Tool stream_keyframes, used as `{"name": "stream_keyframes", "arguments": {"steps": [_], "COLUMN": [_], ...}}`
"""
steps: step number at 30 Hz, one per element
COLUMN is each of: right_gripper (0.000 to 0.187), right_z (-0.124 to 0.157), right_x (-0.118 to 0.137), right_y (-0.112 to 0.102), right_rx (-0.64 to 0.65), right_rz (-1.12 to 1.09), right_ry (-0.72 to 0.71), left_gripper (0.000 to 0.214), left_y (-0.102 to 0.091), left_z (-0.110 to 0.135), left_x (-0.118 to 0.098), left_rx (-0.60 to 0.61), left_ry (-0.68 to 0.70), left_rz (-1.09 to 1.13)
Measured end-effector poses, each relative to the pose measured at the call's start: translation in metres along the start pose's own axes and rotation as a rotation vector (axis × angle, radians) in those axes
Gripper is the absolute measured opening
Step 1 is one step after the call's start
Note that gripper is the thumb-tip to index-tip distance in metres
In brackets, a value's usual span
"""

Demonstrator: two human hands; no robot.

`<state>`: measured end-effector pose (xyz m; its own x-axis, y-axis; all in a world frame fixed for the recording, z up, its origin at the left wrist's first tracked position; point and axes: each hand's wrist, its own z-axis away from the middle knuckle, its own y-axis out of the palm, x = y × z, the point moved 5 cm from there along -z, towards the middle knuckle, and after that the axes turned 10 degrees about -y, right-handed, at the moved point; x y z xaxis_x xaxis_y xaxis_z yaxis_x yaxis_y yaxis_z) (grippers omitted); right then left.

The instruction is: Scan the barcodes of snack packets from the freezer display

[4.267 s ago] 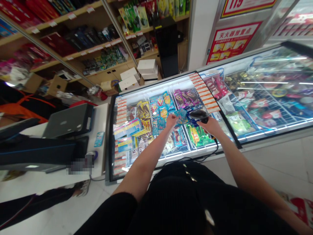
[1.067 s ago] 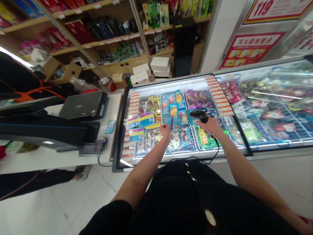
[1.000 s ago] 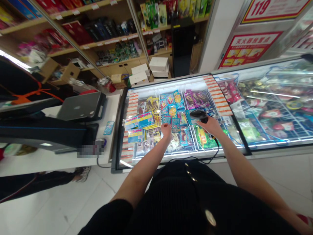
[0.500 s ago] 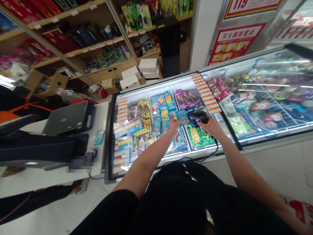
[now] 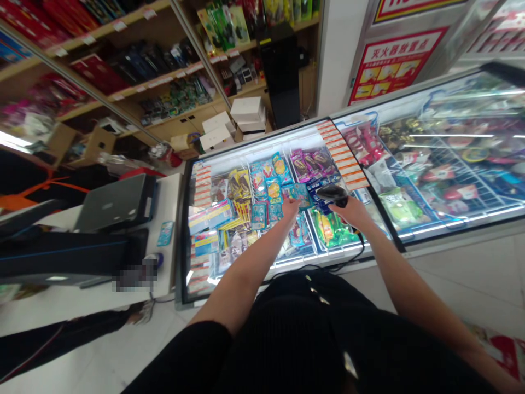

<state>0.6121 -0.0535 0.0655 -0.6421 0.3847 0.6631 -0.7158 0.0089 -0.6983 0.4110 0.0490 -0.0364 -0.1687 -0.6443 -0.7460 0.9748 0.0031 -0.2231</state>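
I stand at a glass-topped chest freezer [image 5: 287, 261] lit from inside and filled with coloured ice-cream packets. My left hand [image 5: 290, 208] is closed on a teal packet [image 5: 302, 192], held up just above the freezer's middle. My right hand [image 5: 348, 210] grips a black barcode scanner [image 5: 331, 192], its head right beside the packet. The scanner's black cable [image 5: 328, 266] runs down along the freezer's near edge. A few teal packets [image 5: 260, 214] lie on the glass to the left of my left hand.
A white counter [image 5: 169, 208] at the left carries a closed laptop [image 5: 115, 203], a black till unit [image 5: 69, 254] and a phone [image 5: 165, 233]. Wooden shelves [image 5: 135, 82] of goods stand behind, with white boxes [image 5: 246, 112] on the floor. Another person's legs [image 5: 69, 336] show at lower left.
About a second ago my left hand was lower left, over the packets on the glass. It has since come up to the right with a teal packet, beside the scanner. The right hand stayed put.
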Motion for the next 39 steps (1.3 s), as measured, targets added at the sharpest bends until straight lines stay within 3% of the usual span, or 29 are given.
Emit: {"name": "stream_keyframes", "arguments": {"steps": [12,20,39], "right_gripper": [0.037,0.036,0.040], "right_z": [-0.002,-0.002,0.004], "right_x": [0.017,0.019,0.018], "right_y": [0.000,0.003,0.011], "right_rx": [-0.011,-0.015,-0.012], "right_rz": [0.069,0.089,0.097], "right_ry": [-0.068,-0.077,-0.072], "left_gripper": [0.014,0.012,0.012], "left_y": [-0.027,-0.027,-0.038], "left_z": [0.007,0.016,0.016], "left_x": [-0.027,-0.026,-0.026], "left_rx": [-0.064,0.004,0.001], "left_ry": [0.128,0.173,0.239], "left_rz": [-0.039,-0.061,-0.092]}}
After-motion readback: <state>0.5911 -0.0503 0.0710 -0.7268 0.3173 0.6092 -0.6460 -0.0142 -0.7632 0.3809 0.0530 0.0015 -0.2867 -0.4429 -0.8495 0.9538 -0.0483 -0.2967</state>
